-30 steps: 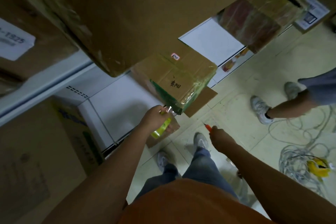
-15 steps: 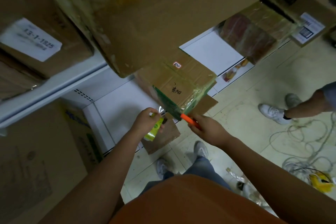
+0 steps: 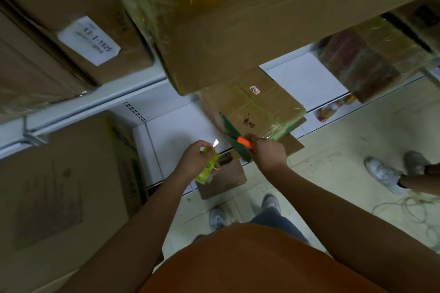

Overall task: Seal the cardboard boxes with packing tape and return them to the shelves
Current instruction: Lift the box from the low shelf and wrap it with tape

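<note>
A small cardboard box [image 3: 259, 107] with handwriting, a pink sticker and shiny tape sits on the low white shelf [image 3: 181, 131], its green front edge toward me. My right hand [image 3: 267, 152] grips an orange-handled cutter [image 3: 245, 142] whose tip rests at the box's front left corner. My left hand [image 3: 195, 160] holds a yellow-green tape roll [image 3: 208, 170] a little to the left of the box, a loose shiny tape end [image 3: 216, 143] sticking up above my fingers.
A big brown carton [image 3: 238, 38] overhangs from the upper shelf. A labelled box [image 3: 78, 38] stands upper left, another carton [image 3: 64, 178] lower left. Wrapped boxes [image 3: 366, 59] sit at right. Another person's shoes [image 3: 385, 173] and cables [image 3: 414, 211] lie on the tiled floor.
My right hand came up from the floor side with the orange cutter to the box's front corner. My left hand drew the tape roll leftward away from the box.
</note>
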Demonstrator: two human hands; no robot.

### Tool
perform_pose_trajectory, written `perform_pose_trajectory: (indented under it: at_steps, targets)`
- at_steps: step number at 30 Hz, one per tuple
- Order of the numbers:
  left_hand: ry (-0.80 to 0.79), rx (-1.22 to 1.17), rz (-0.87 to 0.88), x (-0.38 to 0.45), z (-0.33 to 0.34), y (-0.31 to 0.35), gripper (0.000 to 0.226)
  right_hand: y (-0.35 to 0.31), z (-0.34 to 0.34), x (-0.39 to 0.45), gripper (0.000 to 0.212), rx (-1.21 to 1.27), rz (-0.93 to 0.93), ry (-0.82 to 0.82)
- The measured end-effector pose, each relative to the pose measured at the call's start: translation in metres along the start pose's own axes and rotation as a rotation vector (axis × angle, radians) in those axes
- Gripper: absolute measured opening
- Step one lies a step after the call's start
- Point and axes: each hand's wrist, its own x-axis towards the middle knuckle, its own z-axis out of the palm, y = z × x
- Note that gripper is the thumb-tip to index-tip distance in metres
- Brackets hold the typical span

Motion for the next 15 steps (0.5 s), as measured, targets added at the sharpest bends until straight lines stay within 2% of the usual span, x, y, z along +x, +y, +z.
perform_pose_trajectory:
  at_steps: [3, 5, 7, 8, 10, 13, 15]
  targets:
    - [0.077, 0.064, 0.011, -0.009, 0.002, 0.002, 0.004, -0.005, 0.006, 0.007, 0.032, -0.084, 0.016, 0.008]
    - [0.112, 0.049, -0.001, -0.012, 0.006, 0.000, 0.005, -0.011, 0.004, 0.018, 0.020, -0.094, 0.037, -0.007]
    - [0.155, 0.069, -0.004, -0.014, 0.009, -0.001, 0.008, -0.014, -0.002, 0.030, 0.012, -0.081, 0.052, -0.071]
    - [0.154, 0.047, -0.012, -0.015, 0.012, -0.001, 0.010, -0.013, -0.005, 0.035, 0.015, -0.061, 0.046, -0.101]
    - [0.162, -0.056, -0.035, -0.018, 0.019, 0.001, 0.015, -0.007, -0.009, 0.041, 0.026, 0.006, 0.033, -0.148]
    - [0.216, -0.142, -0.060, -0.024, 0.033, 0.008, 0.022, 0.004, -0.011, 0.047, 0.024, 0.155, 0.004, -0.198]
    - [0.253, -0.143, -0.069, -0.029, 0.045, 0.016, 0.021, 0.010, -0.014, 0.052, 0.028, 0.347, -0.011, -0.234]
